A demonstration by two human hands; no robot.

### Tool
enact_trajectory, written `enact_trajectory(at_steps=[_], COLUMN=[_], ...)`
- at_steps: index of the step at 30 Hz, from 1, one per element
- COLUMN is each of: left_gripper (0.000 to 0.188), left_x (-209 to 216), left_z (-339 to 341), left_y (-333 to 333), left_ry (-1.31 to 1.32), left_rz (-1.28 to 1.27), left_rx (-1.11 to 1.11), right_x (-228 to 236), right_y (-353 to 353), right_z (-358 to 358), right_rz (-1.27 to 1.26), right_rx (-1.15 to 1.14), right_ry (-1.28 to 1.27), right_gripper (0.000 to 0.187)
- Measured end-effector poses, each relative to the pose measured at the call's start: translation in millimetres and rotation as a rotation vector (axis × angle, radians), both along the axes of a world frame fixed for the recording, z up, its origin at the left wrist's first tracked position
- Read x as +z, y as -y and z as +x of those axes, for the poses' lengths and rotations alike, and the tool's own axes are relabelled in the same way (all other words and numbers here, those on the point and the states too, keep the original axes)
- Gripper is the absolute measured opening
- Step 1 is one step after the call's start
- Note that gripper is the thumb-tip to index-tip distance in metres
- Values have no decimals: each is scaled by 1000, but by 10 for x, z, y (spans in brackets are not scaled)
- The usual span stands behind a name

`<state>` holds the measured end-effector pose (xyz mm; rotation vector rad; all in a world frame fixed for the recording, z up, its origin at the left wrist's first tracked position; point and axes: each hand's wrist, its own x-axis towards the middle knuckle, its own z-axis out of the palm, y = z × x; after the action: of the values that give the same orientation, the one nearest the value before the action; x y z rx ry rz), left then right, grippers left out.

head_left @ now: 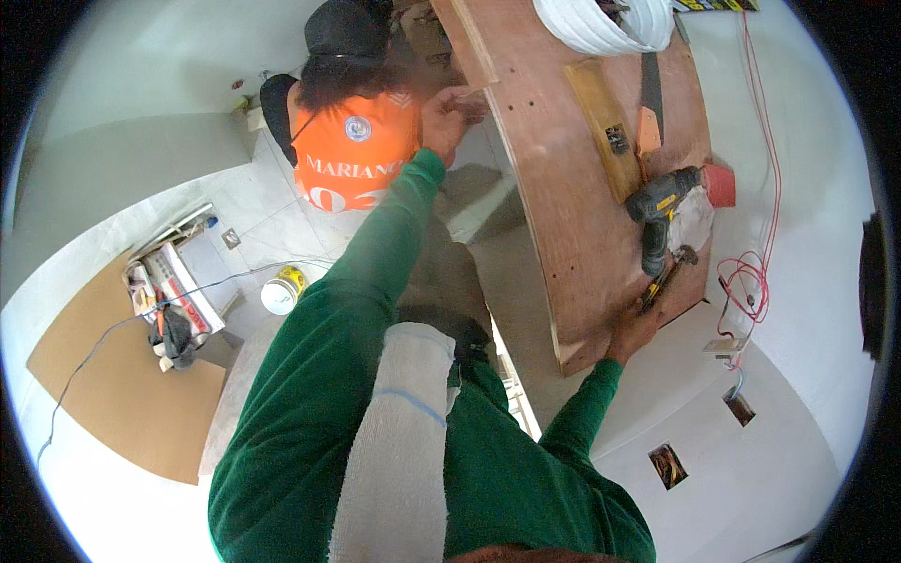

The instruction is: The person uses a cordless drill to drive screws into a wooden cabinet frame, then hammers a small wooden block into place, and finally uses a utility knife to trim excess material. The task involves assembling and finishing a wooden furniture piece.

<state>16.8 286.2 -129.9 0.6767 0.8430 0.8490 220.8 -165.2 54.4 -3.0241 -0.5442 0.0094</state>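
My left hand (450,120) reaches past the left edge of a plywood board (540,188), beside a person in an orange shirt (352,155). Its fingers are bent together; whatever they pinch is too small to make out. My right hand (634,333) is at the board's near right corner, with its fingers closed around the lower end of a yellow-and-black-handled tool (652,296). The tool's dark metal head lies further up the board. Just beyond it rests a yellow-and-black cordless drill (660,202). A handsaw (650,103) with an orange handle lies past the drill.
On the board are a wooden piece with a socket cutout (601,122), a red block (719,186) and a white bucket (601,26). Red wires (751,277) hang on the right wall, near open electrical boxes (667,466). A white tub (282,291) and tool box (178,291) stand on the floor at left.
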Motion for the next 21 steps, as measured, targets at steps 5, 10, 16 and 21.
enact_trajectory(at_steps=[5,10,16,21], left_gripper=[29,30,33,25], left_x=[-139,-179,-173,-360], left_z=[-62,-194,-403,-406], left_y=[-96,-198,-413,-566], left_ry=[112,267,148,229], left_rz=[-335,-439,-590,-550], left_rx=[-58,-106,-416,-560], right_x=[85,204,359,-237], right_y=[41,-172,-1078,-2367], right_z=[10,-322,-1509,-2537], right_rz=[-58,-171,286,257], right_rx=[1,-125,38,269], right_ry=[-1,70,212,-150], right_gripper=[48,48,49,47])
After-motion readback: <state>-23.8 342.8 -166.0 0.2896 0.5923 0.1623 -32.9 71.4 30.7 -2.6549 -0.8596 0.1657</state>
